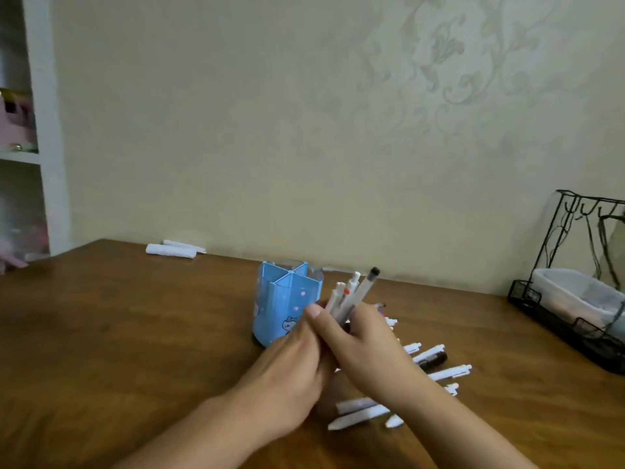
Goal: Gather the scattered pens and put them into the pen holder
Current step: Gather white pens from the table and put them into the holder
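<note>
A blue pen holder (282,299) with divided compartments stands upright at the table's middle. Just right of it, my left hand (291,363) and my right hand (368,346) are pressed together around a bundle of pens (351,289), whose tips stick up and lean right. The bundle holds white pens and a clear one with a black cap. Several more pens (436,363) lie scattered on the wood to the right of and under my right hand, and a few white ones (358,411) lie nearer to me.
The brown wooden table (135,333) runs to a beige wall. White pen-like items (172,249) lie at the far edge, left. A black wire rack (575,265) with a plastic tub stands at the right. A white shelf (44,130) is at the left.
</note>
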